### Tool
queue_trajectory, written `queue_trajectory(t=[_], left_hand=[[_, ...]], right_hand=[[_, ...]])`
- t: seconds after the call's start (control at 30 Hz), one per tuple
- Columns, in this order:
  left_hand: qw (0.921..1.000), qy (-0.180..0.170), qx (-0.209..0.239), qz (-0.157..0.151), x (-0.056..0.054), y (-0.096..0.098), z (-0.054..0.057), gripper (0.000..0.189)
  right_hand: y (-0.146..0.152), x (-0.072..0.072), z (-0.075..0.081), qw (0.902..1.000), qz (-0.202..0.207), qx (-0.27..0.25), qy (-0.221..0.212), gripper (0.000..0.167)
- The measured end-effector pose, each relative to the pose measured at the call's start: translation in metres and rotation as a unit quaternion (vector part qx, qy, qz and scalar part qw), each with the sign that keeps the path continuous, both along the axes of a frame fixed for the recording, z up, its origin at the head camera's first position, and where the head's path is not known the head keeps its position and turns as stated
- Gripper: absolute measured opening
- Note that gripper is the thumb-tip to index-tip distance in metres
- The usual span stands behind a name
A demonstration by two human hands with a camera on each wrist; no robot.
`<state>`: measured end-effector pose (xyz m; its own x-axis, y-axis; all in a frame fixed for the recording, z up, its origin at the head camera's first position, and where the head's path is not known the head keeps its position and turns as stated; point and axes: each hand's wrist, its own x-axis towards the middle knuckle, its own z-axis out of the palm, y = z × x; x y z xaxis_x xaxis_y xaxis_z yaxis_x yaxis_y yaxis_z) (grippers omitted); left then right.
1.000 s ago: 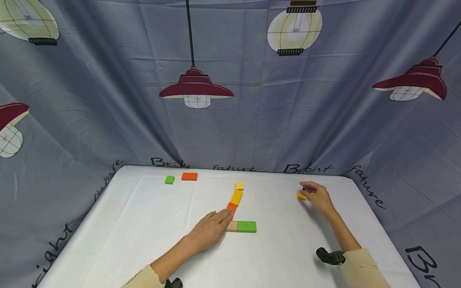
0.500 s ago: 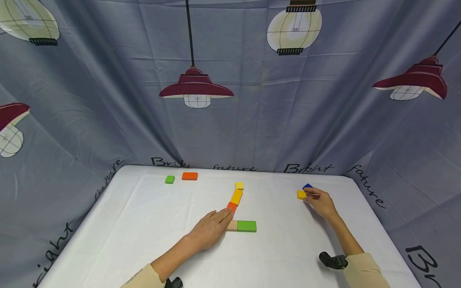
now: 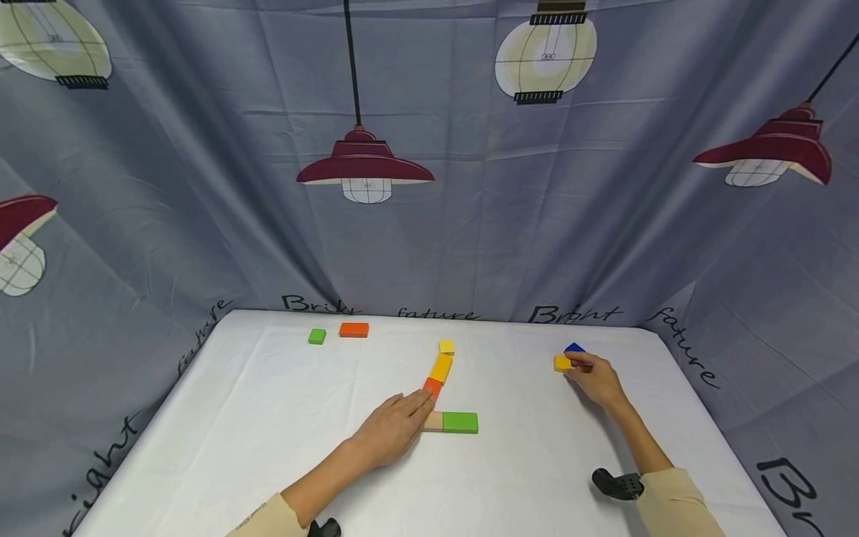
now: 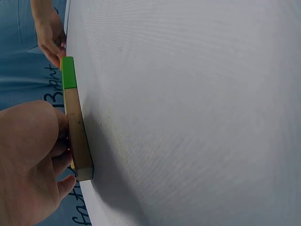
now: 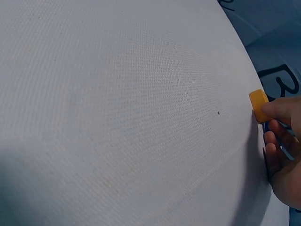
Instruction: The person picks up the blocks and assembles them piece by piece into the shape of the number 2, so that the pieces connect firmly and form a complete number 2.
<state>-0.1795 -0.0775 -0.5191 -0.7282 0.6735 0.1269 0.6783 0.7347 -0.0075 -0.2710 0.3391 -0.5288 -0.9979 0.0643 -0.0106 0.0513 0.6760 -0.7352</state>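
My left hand (image 3: 397, 429) lies with fairly straight fingers over the near end of an orange block (image 3: 432, 386) and the left part of a beige block (image 3: 433, 421). The left wrist view shows this beige wooden block (image 4: 78, 129) beside the fingers, with a green block (image 4: 69, 73) against its end. At the right, my right hand (image 3: 599, 379) pinches the right end of a small yellow block (image 3: 561, 363), thumb on its near side (image 5: 257, 104). A blue triangular block (image 3: 573, 347) stands just behind, partly hidden by the fingers.
Beyond the orange block, a yellow-orange block (image 3: 441, 368) and a small yellow block (image 3: 446, 347) continue a slanting row. A small green block (image 3: 317, 336) and an orange block (image 3: 353, 330) lie at the back left of the white table (image 3: 268, 418). Printed grey-blue curtains hang behind.
My right hand has drawn slightly back and to the right from over the blue triangular block, which now shows more. The left hand and its blocks have kept their place.
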Motion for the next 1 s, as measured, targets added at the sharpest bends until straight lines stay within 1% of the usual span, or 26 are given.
queue_trajectory(t=[0.17, 0.5, 0.67, 0.77, 1.0], left_hand=[[1.0, 0.0, 0.006, 0.0, 0.001, 0.0, 0.0, 0.045], [1.0, -0.007, 0.006, 0.003, 0.001, 0.0, 0.001, 0.045], [0.9999, -0.006, 0.014, -0.003, 0.001, 0.0, 0.001, 0.045], [0.9999, -0.005, 0.016, -0.004, 0.002, 0.0, 0.0, 0.045], [1.0, -0.008, 0.0, 0.004, 0.001, 0.0, 0.0, 0.046]], right_hand=[[0.0, 0.0, -0.001, 1.0, -0.005, 0.0, -0.008, 0.044], [0.001, 0.003, -0.002, 1.0, -0.002, 0.003, -0.001, 0.042], [0.0, 0.003, 0.0, 1.0, 0.001, 0.006, -0.005, 0.043], [-0.001, 0.003, 0.002, 0.9999, 0.008, 0.008, -0.005, 0.043], [-0.005, -0.002, 0.011, 0.9994, 0.032, 0.001, 0.012, 0.04]])
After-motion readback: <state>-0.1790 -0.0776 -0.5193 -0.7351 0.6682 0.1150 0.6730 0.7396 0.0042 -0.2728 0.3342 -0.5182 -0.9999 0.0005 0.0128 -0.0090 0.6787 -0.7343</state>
